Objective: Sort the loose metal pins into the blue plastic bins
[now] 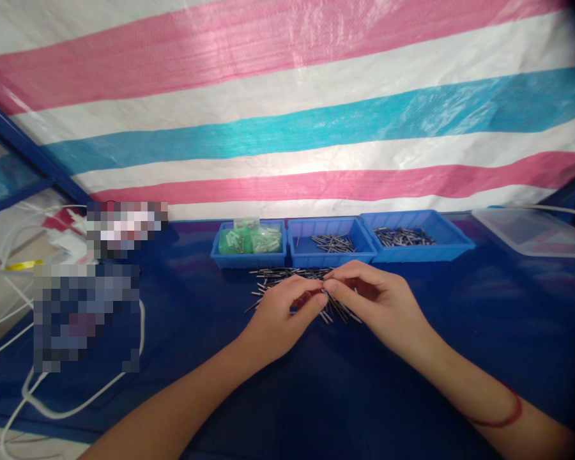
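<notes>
A pile of thin metal rods [274, 276], silver and dark, lies loose on the dark blue tabletop [335, 396]. Over it, the fingertips of my two hands meet. My left hand [282, 313] is closed, thumb and forefinger in a pinch. Facing it, my right hand [386, 303] also pinches with thumb and fingers. What sits between the fingertips is too small and covered to make out. Just beyond the pile, a blue bin [332, 259] holds some rods, and a larger blue bin [424, 253] to its right holds many more.
A third blue bin [249, 260] at the left contains green and clear bags. A translucent plastic lid or tray [536, 235] lies at the far right. White cables [142, 332] and pixelated items occupy the left side. A striped plastic sheet [287, 144] hangs behind the table.
</notes>
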`<state>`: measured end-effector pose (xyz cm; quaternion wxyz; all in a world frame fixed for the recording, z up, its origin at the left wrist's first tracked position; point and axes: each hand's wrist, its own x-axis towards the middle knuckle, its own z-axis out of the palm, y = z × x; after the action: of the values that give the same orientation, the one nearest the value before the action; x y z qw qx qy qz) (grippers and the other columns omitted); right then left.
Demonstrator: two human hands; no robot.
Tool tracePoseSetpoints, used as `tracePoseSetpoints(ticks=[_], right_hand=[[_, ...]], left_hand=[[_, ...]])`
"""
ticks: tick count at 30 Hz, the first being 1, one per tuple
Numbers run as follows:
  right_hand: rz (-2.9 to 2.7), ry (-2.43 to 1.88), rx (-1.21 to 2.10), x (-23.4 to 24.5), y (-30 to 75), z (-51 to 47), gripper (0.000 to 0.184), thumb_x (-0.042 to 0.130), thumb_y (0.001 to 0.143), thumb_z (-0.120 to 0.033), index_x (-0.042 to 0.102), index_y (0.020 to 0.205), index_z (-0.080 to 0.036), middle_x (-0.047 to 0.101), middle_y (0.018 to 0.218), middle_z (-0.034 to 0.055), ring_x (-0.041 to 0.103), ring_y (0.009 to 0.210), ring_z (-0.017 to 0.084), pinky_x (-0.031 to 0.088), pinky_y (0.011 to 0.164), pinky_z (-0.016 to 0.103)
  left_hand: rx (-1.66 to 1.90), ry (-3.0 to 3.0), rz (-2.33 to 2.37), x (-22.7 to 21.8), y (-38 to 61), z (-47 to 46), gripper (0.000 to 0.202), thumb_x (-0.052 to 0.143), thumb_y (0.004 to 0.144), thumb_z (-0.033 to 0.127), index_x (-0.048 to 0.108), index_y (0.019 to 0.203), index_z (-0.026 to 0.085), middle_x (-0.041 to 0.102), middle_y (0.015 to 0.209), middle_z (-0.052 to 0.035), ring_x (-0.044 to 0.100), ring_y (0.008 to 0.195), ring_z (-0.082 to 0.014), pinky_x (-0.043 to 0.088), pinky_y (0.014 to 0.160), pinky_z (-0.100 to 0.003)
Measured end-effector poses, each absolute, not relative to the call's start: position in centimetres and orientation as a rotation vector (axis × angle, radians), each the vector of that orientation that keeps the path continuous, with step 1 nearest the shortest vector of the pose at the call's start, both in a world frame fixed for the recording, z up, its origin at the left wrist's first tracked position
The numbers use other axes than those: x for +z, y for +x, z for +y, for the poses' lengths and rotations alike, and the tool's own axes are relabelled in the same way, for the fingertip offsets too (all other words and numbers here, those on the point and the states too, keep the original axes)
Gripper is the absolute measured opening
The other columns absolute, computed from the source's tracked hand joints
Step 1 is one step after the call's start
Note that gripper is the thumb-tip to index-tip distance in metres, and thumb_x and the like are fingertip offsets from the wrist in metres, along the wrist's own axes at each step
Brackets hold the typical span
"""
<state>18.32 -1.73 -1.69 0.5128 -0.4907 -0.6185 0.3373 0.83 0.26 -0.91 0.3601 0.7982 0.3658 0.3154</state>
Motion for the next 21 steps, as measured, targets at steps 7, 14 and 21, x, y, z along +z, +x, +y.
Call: tracePoseSetpoints(ticks=[7, 14, 21], right_hand=[[-1.525, -1.175, 0.806, -1.41, 18.26, -1.84, 0.016, 0.064, 0.081, -0.036, 0.065, 0.079, -0.02, 0.065, 0.075, 0.0029, 0.058, 0.068, 0.016, 0.048, 0.061, 0.03], [-1.62, -1.118, 0.775, -1.22, 18.16, -2.08, 0.011, 0.061, 0.083, -0.03, 0.067, 0.083, -0.021, 0.067, 0.081, 0.0047, 0.061, 0.076, 0.018, 0.049, 0.067, 0.032], [-1.738, -1.085, 0.665, -0.68, 18.79, -1.8, 0.009, 0.059, 0.084, -0.026, 0.067, 0.086, -0.022, 0.066, 0.082, 0.0045, 0.061, 0.075, 0.018, 0.05, 0.066, 0.032]], left_hand=[[0.798, 1.974, 0.956, -1.36, 0.89, 0.35, 0.021, 0.055, 0.088, 0.033, 0.064, 0.098, 0.017, 0.066, 0.088, -0.004, 0.061, 0.078, -0.0145, 0.049, 0.069, -0.024], [0.839, 1.975, 0.948, -1.11, 0.83, 0.42, 0.02, 0.056, 0.088, 0.035, 0.063, 0.089, 0.016, 0.061, 0.087, -0.0039, 0.058, 0.077, -0.0128, 0.049, 0.067, -0.022], [0.919, 1.944, 0.972, -0.78, 0.21, 0.87, 0.016, 0.061, 0.084, 0.033, 0.059, 0.086, 0.017, 0.057, 0.089, -0.003, 0.057, 0.077, -0.013, 0.05, 0.068, -0.024]])
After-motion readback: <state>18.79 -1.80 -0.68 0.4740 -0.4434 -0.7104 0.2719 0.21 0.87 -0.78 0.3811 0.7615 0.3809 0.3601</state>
